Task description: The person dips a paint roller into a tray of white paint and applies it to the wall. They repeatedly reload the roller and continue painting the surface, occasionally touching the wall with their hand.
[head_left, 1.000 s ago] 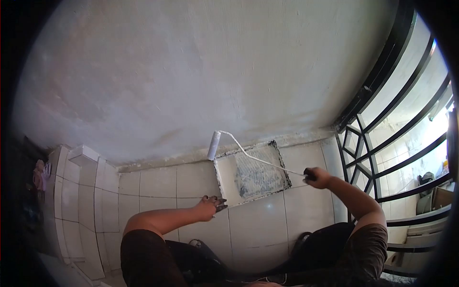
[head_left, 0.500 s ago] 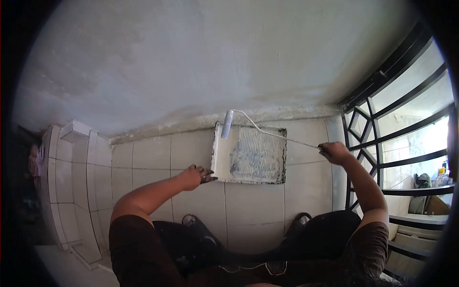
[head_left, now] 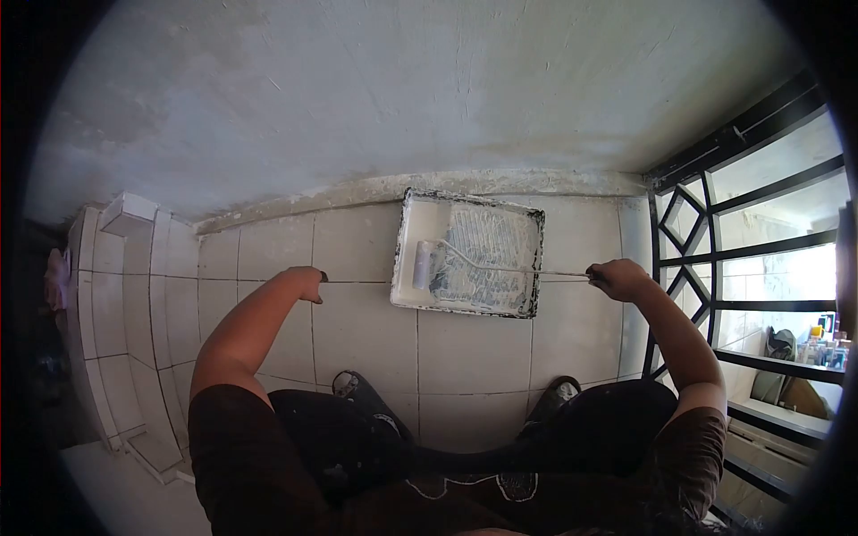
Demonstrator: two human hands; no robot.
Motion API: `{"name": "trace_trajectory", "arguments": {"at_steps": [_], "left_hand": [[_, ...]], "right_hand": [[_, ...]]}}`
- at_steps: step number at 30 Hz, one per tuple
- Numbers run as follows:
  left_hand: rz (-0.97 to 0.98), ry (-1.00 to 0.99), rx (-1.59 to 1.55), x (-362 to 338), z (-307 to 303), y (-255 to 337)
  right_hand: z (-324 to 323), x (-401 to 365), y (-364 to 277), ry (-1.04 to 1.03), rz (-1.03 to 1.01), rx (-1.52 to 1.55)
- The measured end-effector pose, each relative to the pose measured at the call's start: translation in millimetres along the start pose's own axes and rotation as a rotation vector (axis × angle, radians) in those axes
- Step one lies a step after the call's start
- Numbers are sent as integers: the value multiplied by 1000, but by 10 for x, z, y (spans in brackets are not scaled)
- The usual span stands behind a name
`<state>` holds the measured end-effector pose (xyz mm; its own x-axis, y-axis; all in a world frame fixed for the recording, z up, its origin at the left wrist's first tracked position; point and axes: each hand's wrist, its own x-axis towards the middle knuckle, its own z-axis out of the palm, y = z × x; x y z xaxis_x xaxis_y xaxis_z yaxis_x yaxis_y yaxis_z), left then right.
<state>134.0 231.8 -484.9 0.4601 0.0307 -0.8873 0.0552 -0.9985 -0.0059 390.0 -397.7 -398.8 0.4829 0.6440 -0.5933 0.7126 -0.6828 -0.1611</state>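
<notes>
A paint roller [head_left: 423, 266] lies with its pale sleeve in the left, paint-filled end of the paint tray [head_left: 539, 268]. Its thin bent rod runs across the tray's streaked ridged part to my right hand [head_left: 618, 279], which is closed around the handle end at the right. White paint coats the tray's walls, and dark blotches mark its right rim. My left hand [head_left: 307, 285] hangs over the floor tiles left of the tray, apart from it and holding nothing. Its dark-stained fingertips and thumb are spread apart.
Behind the tray rises a patchy grey wall [head_left: 357, 98] with a rough ledge at its foot. A black metal grille [head_left: 710, 237] stands at the right. White tiled steps [head_left: 134, 268] are at the left. My two shoes rest on the tiled floor [head_left: 474, 357].
My left hand has let go of the tray's near left corner and moved left. The roller has come down from above the tray's far left side into the paint.
</notes>
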Motion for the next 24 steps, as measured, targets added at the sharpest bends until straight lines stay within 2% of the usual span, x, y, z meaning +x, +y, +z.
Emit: {"name": "trace_trajectory", "arguments": {"at_steps": [11, 20, 24], "left_hand": [[127, 123, -241, 198, 33, -74], [166, 120, -263, 244, 10, 79], [232, 101, -507, 435, 118, 225]], "right_hand": [[-55, 121, -188, -46, 40, -65], [171, -17, 49, 72, -15, 68], [384, -153, -33, 71, 164, 198]]}}
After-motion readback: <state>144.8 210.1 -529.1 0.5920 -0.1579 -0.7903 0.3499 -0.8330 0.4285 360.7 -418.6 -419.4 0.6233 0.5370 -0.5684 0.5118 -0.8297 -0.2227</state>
